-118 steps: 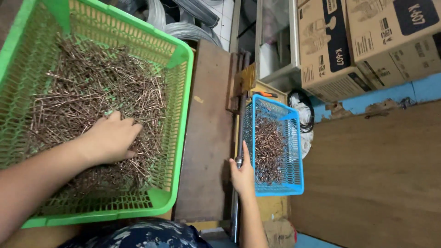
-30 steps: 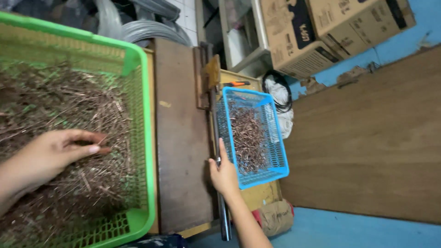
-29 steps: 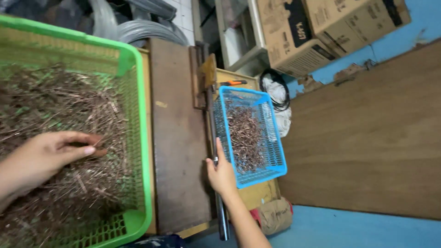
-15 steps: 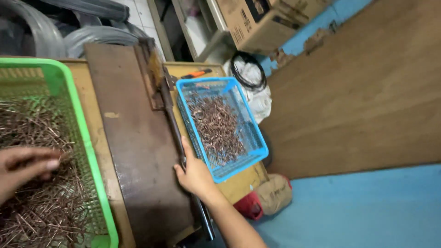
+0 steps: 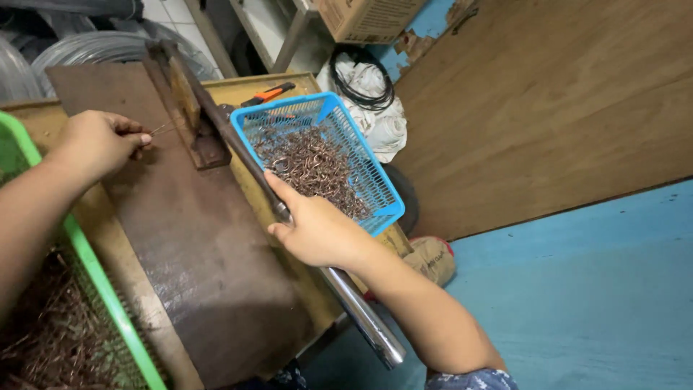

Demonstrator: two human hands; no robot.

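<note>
My left hand [image 5: 99, 141] pinches a thin metal wire piece [image 5: 163, 130] and holds it beside the small block [image 5: 196, 115] of a lever tool on a rusty steel plate [image 5: 195, 245]. My right hand [image 5: 315, 230] grips the tool's long metal lever handle [image 5: 361, 318], which runs from the block toward the lower right. A blue plastic basket [image 5: 375, 173] with many bent brown wire pieces stands just right of the handle. A green plastic basket [image 5: 101, 296] holding straight wire pieces is at the left, under my left forearm.
The steel plate lies on a wooden bench [image 5: 289, 83]. An orange-handled tool [image 5: 266, 94] lies behind the blue basket. A coil of black cable on white cloth [image 5: 364, 87] sits beyond. A plywood wall [image 5: 548, 108], blue floor [image 5: 577, 303] and a cardboard box [image 5: 364, 16] are at the right.
My left hand left the green basket's wire pile and moved right to the tool's block with a wire piece. My right hand stayed on the lever handle. The view swung right.
</note>
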